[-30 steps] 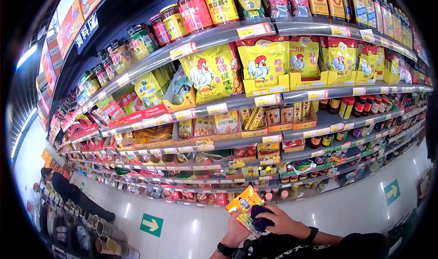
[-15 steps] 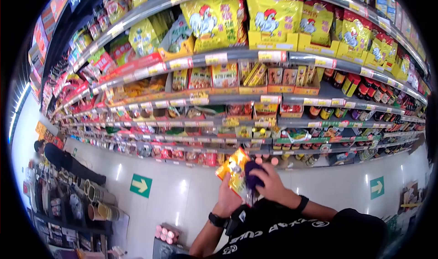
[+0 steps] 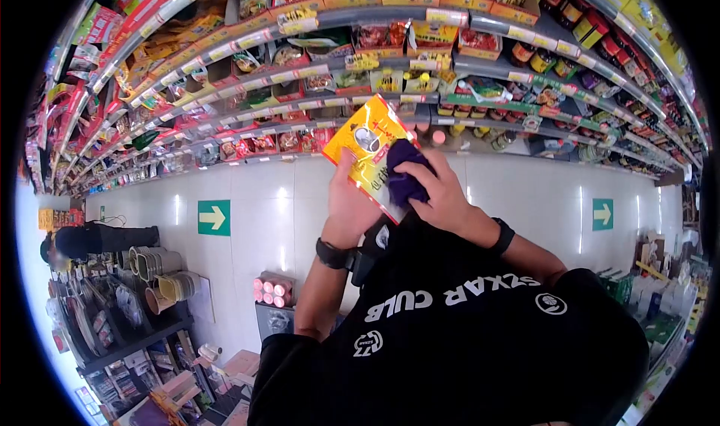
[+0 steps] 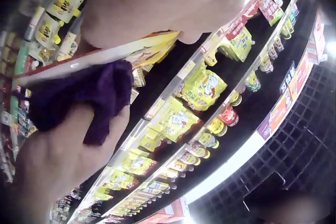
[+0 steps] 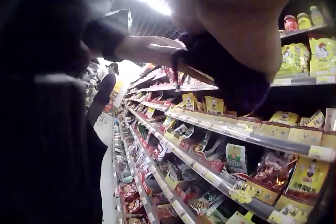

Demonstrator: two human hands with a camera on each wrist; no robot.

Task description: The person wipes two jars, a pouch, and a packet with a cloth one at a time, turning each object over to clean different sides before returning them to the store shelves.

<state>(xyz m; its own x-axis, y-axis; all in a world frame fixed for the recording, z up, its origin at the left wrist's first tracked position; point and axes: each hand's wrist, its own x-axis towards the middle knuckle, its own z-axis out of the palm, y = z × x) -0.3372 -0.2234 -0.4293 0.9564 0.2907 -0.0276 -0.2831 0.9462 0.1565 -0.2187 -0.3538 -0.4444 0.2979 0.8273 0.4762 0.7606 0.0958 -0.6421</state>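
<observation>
A yellow-and-orange seasoning packet (image 3: 365, 142) with a round picture and red trim is held tilted in front of the chest. My left hand (image 3: 350, 201) grips its left edge, thumb on the printed face and the other fingers hidden behind. In my right hand (image 3: 448, 197) is a bunched dark purple cloth (image 3: 401, 172), pressed over the packet's right side. Seen from the left wrist, the cloth (image 4: 97, 90) lies along the packet's face, with the packet's yellow edge (image 4: 155, 43) beside it. From the right wrist, the cloth (image 5: 231, 79) appears dark beneath the fingers.
Long shelves (image 3: 300, 70) of packets, jars and boxes run across the front. A green arrow sign (image 3: 214, 217) marks the pale floor. Pink-topped containers (image 3: 273, 291) stand at the left, near a rack of stacked baskets (image 3: 169, 276). A person (image 3: 105, 240) is farther left.
The head view has tilted down, so the shelves sit higher and more of the black shirt shows. Both hands have come up closer with the packet; the cloth stays against it.
</observation>
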